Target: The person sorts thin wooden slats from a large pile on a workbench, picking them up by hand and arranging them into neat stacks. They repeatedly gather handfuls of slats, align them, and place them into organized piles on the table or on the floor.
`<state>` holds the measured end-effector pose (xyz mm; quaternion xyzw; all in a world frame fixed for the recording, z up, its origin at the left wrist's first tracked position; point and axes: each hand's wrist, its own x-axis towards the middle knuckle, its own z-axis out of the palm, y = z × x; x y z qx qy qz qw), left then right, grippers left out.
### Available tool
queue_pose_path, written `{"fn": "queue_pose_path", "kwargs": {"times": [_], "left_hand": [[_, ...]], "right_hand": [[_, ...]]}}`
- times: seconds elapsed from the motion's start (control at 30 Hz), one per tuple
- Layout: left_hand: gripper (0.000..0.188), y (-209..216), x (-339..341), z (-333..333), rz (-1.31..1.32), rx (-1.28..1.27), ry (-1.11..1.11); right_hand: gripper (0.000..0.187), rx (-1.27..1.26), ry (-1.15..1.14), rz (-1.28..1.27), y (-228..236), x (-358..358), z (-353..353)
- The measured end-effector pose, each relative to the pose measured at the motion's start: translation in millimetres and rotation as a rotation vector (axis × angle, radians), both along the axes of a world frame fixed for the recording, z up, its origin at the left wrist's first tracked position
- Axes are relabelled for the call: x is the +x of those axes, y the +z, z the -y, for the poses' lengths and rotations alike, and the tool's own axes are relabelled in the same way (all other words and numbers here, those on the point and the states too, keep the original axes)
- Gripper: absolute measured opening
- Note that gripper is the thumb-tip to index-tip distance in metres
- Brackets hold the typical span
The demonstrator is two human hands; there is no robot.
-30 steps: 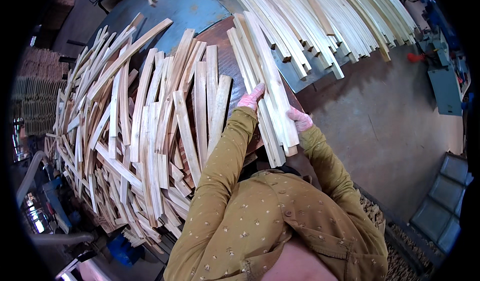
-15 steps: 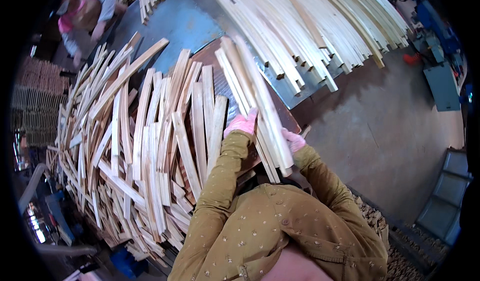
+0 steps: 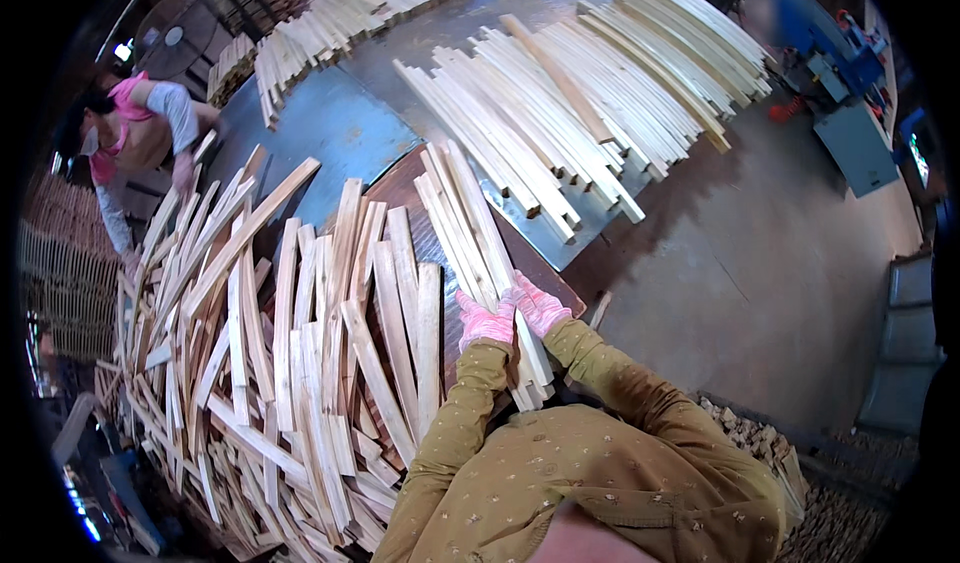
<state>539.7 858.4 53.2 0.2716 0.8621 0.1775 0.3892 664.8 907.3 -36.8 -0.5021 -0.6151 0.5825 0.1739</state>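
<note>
A small bundle of pale wooden strips (image 3: 465, 223) lies lengthwise in front of me, its near ends close to my body. My left hand (image 3: 486, 320), in a pink-and-white glove, is closed round the bundle's left side. On the right side my right hand (image 3: 540, 304), gloved alike, grips the same strips, and the two hands almost meet on top. The palms and the undersides of the strips are hidden. Beneath the bundle is a reddish-brown tabletop (image 3: 408, 185). Just left of my left hand, a large loose heap of wooden strips (image 3: 310, 363) begins.
Rows of straight strips (image 3: 560, 113) lie side by side on the metal table (image 3: 350, 128) beyond, with another row (image 3: 350, 18) farther back. A co-worker (image 3: 150, 133) bends over the heap's far left end. Blue machinery (image 3: 830, 48) stands at the far right.
My right hand has come up and inward, close beside the left. The bundle's strips look more gathered together. The view has shifted, showing more of the far tables and the co-worker.
</note>
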Motion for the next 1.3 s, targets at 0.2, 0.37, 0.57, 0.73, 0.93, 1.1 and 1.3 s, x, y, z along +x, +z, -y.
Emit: {"fn": "queue_pose_path", "kwargs": {"times": [0.2,0.37,0.57,0.73,0.93,1.1,1.3], "left_hand": [[0.108,-5.3,-5.5,13.4,-0.332,-0.024,-0.048],[0.12,9.6,11.4,11.1,-0.372,-0.175,-0.182],[0.113,-0.6,19.5,19.5,-0.424,-0.159,0.001],[0.111,9.5,31.0,16.0,-0.501,-0.192,0.022],[0.112,-1.9,31.7,20.8,-0.481,-0.177,0.086],[0.11,3.3,39.7,3.7,-0.521,-0.226,0.058],[0.092,9.0,85.8,-61.0,-0.815,0.189,0.146]], "right_hand": [[0.057,0.024,0.372,0.41,18.7,-23.2,-20.3],[0.058,-0.01,0.28,0.284,38.1,-8.8,-17.7],[0.062,0.154,0.724,0.435,55.4,-20.8,-34.8],[0.057,0.374,0.521,0.368,40.6,-7.9,-64.0],[0.059,0.229,-0.025,0.857,139.7,51.7,-210.7],[0.08,0.65,-0.153,0.898,113.9,84.7,-328.6],[0.085,0.386,0.193,0.746,97.4,85.6,-394.7]]}}
